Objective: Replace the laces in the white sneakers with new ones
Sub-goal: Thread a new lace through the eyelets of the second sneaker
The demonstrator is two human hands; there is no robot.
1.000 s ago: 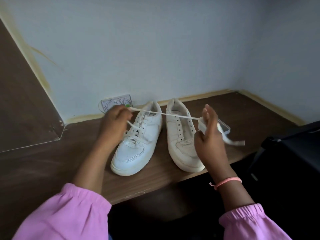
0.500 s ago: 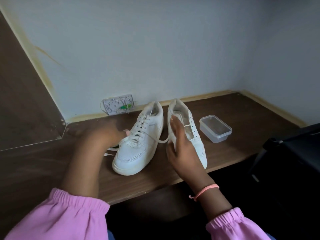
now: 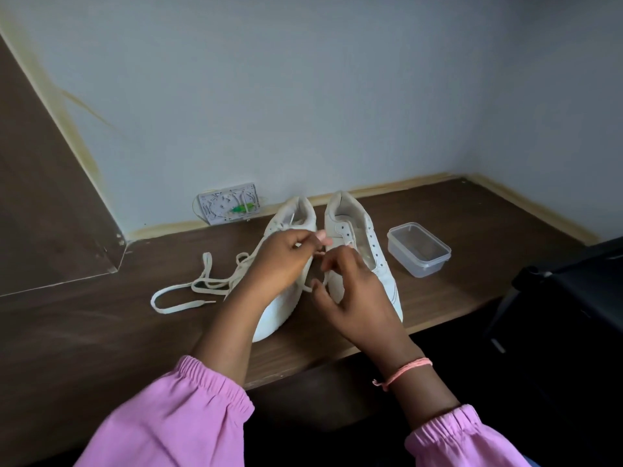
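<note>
White leather-look uppers mark the two sneakers, which I see side by side on the dark wooden shelf (image 3: pixel 438 291), heels toward the wall. The left sneaker (image 3: pixel 269 318) lies mostly under my left hand (image 3: pixel 276 264); only its toe and its heel collar show. The right sneaker (image 3: pixel 371 261) stands just right of both hands, its eyelets bare at the top.

My left hand is curled, thumb and fingertips pinched on a short run of lace at the top of the left sneaker. My right hand (image 3: pixel 350 298) sits just right of that pinch, between the two shoes, fingers curled and pinching a thin white strand that loops down below the thumb. Whether both hands hold one lace or two I cannot tell.

Left of the left-hand pinch, a loose white lace (image 3: pixel 182 298) trails across the shelf in open loops, its tip pointing back toward the left wrist; its near end runs under the hand.

Right of the right hand, past the right sneaker, a clear plastic container (image 3: pixel 419 249) stands without a lid. Behind the left hand, against the wall, is a pale wall plate (image 3: pixel 229 203) with a green spot. A pink wrist string (image 3: pixel 404 370) circles the right wrist; both sleeves are pink.
</note>
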